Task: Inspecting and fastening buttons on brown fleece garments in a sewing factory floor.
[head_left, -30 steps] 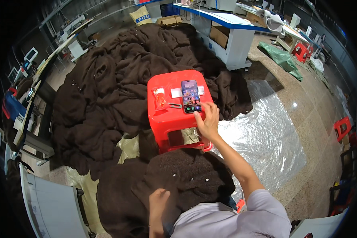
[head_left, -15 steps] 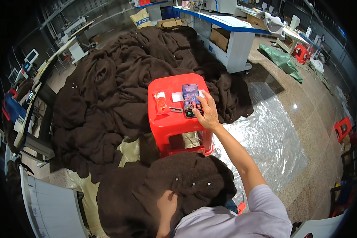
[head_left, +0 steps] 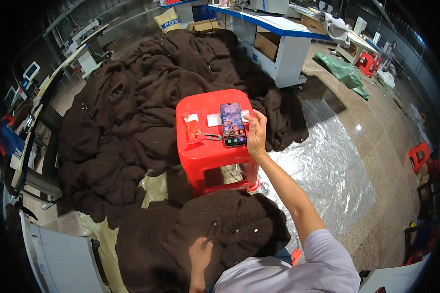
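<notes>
The phone (head_left: 233,128) is lying flat on the red stool (head_left: 214,154), just left of your right hand (head_left: 257,134), long axis running away from you, with your left hand (head_left: 200,251) well back on the brown cloth (head_left: 230,212). Your right grip looks loosely spread, nothing in it, but can't tell on the left. Snips (head_left: 212,136) and an orange packet (head_left: 193,132) crowd the phone's left; there's room toward the far edge.
</notes>
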Action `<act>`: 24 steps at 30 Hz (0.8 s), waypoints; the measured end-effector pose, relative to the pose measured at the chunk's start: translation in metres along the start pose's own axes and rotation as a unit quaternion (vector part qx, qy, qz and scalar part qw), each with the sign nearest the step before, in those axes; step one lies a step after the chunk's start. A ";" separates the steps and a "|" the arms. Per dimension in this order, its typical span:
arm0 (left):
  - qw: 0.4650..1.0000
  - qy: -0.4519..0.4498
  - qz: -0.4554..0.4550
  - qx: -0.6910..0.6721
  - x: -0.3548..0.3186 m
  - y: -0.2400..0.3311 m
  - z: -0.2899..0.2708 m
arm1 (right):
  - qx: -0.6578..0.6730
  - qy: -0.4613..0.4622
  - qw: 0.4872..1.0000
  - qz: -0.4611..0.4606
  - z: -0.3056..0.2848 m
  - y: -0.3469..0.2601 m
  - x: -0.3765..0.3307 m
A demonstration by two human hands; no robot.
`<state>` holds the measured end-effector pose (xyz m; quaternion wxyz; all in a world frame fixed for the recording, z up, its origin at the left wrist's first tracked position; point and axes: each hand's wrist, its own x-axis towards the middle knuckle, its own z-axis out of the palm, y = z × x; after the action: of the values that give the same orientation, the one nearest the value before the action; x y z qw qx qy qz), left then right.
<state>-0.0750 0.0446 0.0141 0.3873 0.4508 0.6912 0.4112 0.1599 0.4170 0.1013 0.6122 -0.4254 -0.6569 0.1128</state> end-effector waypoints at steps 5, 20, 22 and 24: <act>1.000 -0.006 -0.013 -0.024 0.001 0.003 -0.001 | -0.021 0.016 0.999 -0.017 0.001 0.001 -0.003; 1.000 0.004 -0.005 -0.029 0.002 0.005 0.000 | -0.011 -0.034 0.999 0.007 -0.003 -0.014 -0.001; 1.000 0.016 0.008 -0.019 0.002 -0.001 0.000 | -0.009 -0.036 0.999 0.011 -0.003 -0.015 -0.001; 1.000 0.014 0.005 -0.023 0.002 0.001 0.001 | -0.009 -0.038 0.999 0.015 -0.004 -0.014 -0.001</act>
<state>-0.0747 0.0465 0.0143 0.3857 0.4392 0.6848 0.4352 0.1576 0.4064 0.1104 0.5812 -0.4361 -0.6744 0.1317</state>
